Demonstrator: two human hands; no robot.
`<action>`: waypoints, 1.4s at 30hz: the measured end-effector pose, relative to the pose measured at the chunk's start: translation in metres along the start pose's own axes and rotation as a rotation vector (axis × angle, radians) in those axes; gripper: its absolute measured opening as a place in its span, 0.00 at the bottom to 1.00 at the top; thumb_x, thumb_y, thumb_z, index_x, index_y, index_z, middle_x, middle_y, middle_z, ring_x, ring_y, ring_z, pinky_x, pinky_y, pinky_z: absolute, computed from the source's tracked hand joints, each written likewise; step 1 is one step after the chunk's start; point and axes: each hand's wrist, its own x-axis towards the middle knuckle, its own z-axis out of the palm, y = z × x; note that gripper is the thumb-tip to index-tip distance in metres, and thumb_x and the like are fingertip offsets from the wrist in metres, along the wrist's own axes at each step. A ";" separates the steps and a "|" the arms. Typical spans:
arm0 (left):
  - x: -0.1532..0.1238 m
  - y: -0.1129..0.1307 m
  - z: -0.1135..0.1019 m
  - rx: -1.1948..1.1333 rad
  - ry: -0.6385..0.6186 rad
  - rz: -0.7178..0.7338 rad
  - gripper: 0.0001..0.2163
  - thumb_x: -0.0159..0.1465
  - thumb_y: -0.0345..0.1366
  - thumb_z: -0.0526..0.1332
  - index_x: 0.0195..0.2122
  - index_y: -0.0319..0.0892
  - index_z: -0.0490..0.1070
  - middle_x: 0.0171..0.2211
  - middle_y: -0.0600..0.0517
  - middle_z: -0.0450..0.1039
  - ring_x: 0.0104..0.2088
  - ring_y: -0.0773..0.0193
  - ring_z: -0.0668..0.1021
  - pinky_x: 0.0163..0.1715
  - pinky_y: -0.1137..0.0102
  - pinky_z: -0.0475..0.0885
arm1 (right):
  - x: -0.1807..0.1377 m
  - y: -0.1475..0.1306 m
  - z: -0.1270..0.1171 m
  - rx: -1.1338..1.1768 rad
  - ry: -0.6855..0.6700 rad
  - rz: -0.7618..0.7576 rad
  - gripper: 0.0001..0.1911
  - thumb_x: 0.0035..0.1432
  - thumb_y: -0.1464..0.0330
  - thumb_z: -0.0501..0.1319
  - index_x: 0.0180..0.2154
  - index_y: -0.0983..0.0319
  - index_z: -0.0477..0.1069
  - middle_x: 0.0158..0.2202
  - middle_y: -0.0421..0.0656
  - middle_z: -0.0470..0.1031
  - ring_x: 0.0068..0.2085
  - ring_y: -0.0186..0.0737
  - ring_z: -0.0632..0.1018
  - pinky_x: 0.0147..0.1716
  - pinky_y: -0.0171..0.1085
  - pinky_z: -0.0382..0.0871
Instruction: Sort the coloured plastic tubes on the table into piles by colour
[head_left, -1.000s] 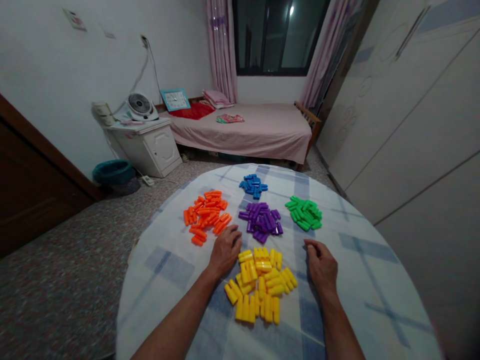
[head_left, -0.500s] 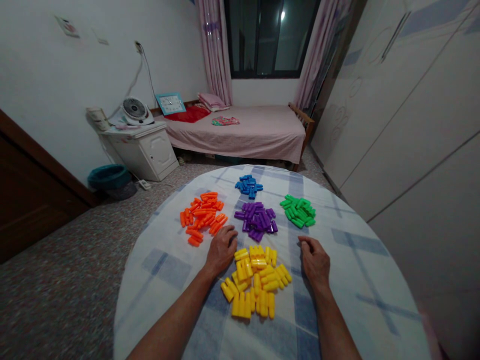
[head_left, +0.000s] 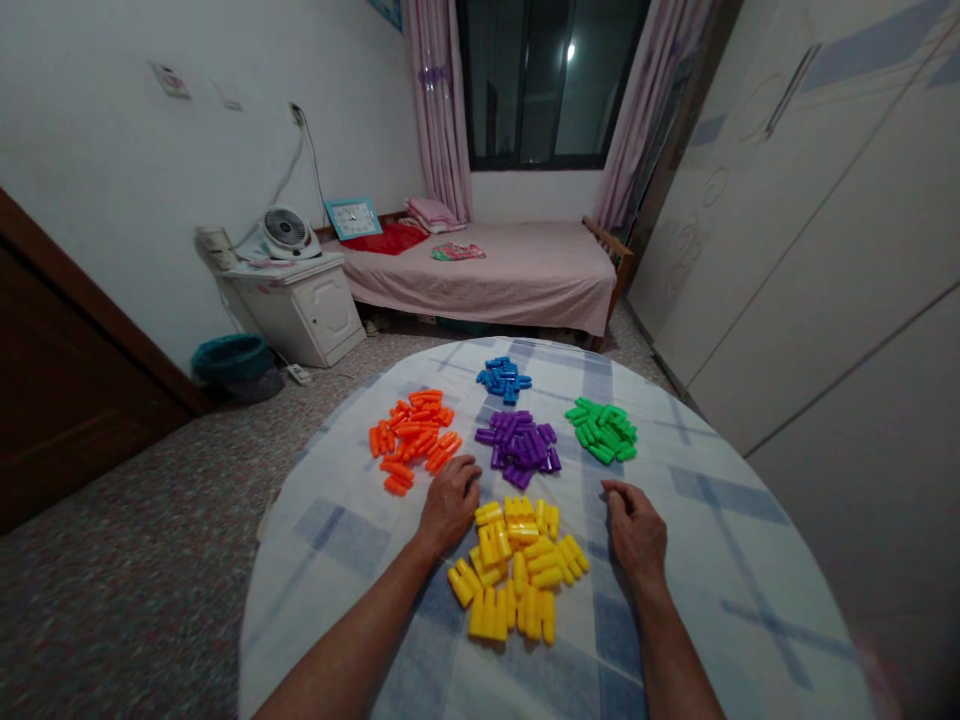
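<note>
My left hand [head_left: 450, 500] rests on the checked tablecloth [head_left: 697, 580] with its fingers loosely bent and apart, holding nothing. It lies between a pile of orange plastic pieces [head_left: 416, 435] and a pile of yellow plastic pieces [head_left: 529, 565]. My right hand [head_left: 636, 528] rests to the right of the yellow pieces, its index finger pointing inward and the others loosely curled, with no piece visible in it. Purple pieces [head_left: 519, 445] lie beyond the yellow ones. A green pile [head_left: 604, 430] sits past my right hand, and a blue pile [head_left: 504, 380] is farthest away.
Beyond the round table stands a bed [head_left: 487, 275] with a blue-framed clock [head_left: 354, 218] on it. A white cabinet [head_left: 322, 315] at the left carries a fan [head_left: 287, 232]. A bin [head_left: 236, 365] stands on the floor. A wardrobe [head_left: 810, 250] lines the right side.
The whole view has shifted slightly, so everything appears a little lower and to the right. Both hands and the piles keep their places on the table.
</note>
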 end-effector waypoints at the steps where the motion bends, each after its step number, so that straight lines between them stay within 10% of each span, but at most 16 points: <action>1: 0.000 0.000 0.000 -0.001 0.000 0.002 0.10 0.60 0.27 0.55 0.40 0.41 0.73 0.46 0.46 0.72 0.48 0.58 0.74 0.51 0.59 0.70 | 0.000 0.000 0.000 -0.002 0.000 0.001 0.21 0.54 0.60 0.49 0.38 0.63 0.75 0.38 0.48 0.77 0.38 0.44 0.76 0.40 0.39 0.65; 42: 0.001 0.002 -0.001 0.021 0.013 -0.002 0.10 0.59 0.26 0.54 0.39 0.41 0.72 0.46 0.46 0.73 0.48 0.57 0.74 0.50 0.58 0.71 | 0.001 0.002 0.000 0.004 -0.032 0.046 0.21 0.52 0.59 0.49 0.38 0.61 0.74 0.40 0.47 0.77 0.42 0.46 0.76 0.44 0.41 0.65</action>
